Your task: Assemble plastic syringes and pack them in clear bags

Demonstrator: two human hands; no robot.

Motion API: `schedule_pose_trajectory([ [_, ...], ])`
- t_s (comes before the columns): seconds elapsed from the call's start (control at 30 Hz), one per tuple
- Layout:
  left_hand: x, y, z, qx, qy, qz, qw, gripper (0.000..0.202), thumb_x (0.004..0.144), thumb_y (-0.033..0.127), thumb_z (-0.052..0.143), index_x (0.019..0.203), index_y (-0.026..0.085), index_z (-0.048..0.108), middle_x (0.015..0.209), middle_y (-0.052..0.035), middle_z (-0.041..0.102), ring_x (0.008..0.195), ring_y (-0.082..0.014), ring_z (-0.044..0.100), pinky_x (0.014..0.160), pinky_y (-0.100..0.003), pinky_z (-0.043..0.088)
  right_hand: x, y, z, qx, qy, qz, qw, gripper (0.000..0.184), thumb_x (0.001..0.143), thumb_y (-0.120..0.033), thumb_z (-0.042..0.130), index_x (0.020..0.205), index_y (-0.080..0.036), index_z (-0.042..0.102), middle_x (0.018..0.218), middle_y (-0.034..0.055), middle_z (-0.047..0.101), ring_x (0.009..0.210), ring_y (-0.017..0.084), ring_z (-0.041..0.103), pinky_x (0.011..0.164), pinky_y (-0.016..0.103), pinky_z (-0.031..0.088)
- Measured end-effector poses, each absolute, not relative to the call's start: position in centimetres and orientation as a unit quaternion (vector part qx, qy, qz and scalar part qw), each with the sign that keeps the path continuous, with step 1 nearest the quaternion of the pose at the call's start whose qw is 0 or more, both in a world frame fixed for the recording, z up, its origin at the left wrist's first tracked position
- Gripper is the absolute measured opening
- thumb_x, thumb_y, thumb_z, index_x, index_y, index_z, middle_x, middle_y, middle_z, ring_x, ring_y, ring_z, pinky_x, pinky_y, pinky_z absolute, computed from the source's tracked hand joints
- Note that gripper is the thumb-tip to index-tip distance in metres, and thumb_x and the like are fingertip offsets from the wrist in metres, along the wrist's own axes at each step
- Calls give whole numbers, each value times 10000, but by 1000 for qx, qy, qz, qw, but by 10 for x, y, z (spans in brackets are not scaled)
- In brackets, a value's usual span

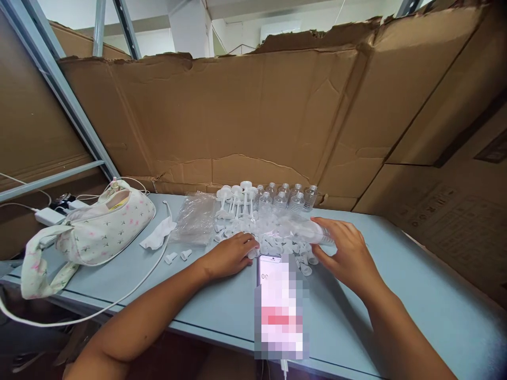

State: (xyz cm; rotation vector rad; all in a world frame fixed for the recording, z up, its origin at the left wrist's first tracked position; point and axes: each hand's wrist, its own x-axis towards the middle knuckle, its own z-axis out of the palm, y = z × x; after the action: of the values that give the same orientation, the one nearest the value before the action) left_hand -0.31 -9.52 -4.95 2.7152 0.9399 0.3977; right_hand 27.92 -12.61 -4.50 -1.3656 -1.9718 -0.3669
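Note:
My right hand (348, 258) is curved around a clear ribbed plastic bottle (324, 233), thumb below and fingers above. The bottle lies sideways against a crumpled clear plastic bag (287, 224). At the left edge of the pile of small white plastic caps (291, 247), my left hand (232, 254) rests with curled fingers. A small white piece shows at its fingertips, but whether it is gripped is hidden. Behind the bag stand several clear small bottles (296, 201) in rows. Several white pump-like tops with long stems (237, 198) stand to their left.
A phone (273, 301), partly pixelated, lies before the pile with a cable attached. Leftward are a flat clear bag (194, 219), a white tissue (158, 234), a white cable (152, 269) and a floral fabric pouch (103, 227). Cardboard walls (237, 111) enclose the blue table (400, 274).

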Motion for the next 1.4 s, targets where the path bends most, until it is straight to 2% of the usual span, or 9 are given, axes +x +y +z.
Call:
schedule_pose_trajectory([
  [0.1, -5, -91, -55, 926, 316, 153, 140, 362, 818, 120, 574, 1169, 205, 560, 1208, -106, 534, 1134, -254, 506, 987, -398, 401, 279, -127, -45, -528, -761, -141, 349, 450, 795, -228, 527, 1244, -231, 521, 1161, 99, 644, 1062, 316, 546, 856, 455, 418],
  [0.37, -7, -86, -60, 914, 321, 189, 163, 202, 837, 145, 550, 1027, 190, 602, 1191, -104, 540, 1087, -243, 541, 959, -395, 421, 279, -127, -46, -528, -760, -143, 352, 457, 802, -230, 527, 1259, -240, 513, 1165, 93, 644, 1065, 316, 549, 860, 449, 416],
  [0.6, -4, -92, -54, 919, 337, 168, 121, 176, 872, 147, 476, 1008, 161, 586, 1257, -142, 493, 1136, -268, 509, 978, -410, 410, 279, -127, -46, -521, -759, -158, 355, 453, 805, -226, 537, 1257, -234, 506, 1156, 99, 642, 1058, 313, 552, 862, 439, 415],
  [0.87, 1, -96, -52, 944, 289, 132, 84, 164, 862, 119, 435, 943, 150, 573, 997, -115, 580, 948, -239, 536, 846, -352, 443, 277, -128, -45, -514, -763, -172, 352, 441, 810, -213, 527, 1251, -223, 500, 1142, 107, 648, 1037, 308, 558, 847, 434, 420],
  [1.0, 0, -94, -55, 940, 303, 126, 94, 192, 851, 128, 462, 1018, 158, 550, 992, -103, 605, 958, -238, 545, 847, -349, 445, 277, -127, -46, -512, -764, -181, 348, 425, 813, -218, 534, 1236, -209, 504, 1138, 108, 652, 1028, 304, 563, 841, 427, 426],
  [1.17, -1, -95, -55, 940, 301, 119, 110, 369, 880, 134, 448, 1243, 200, 471, 1196, -87, 591, 1106, -219, 540, 962, -351, 415, 276, -127, -47, -510, -764, -183, 350, 417, 811, -223, 548, 1226, -205, 516, 1134, 97, 656, 1030, 294, 565, 846, 418, 430],
  [1.4, -1, -94, -52, 929, 336, 123, 91, 215, 896, 168, 455, 1082, 173, 562, 1078, -76, 645, 1025, -212, 588, 907, -329, 447, 276, -129, -47, -504, -769, -195, 341, 442, 808, -214, 563, 1247, -196, 514, 1117, 98, 656, 1022, 293, 560, 840, 420, 432],
])
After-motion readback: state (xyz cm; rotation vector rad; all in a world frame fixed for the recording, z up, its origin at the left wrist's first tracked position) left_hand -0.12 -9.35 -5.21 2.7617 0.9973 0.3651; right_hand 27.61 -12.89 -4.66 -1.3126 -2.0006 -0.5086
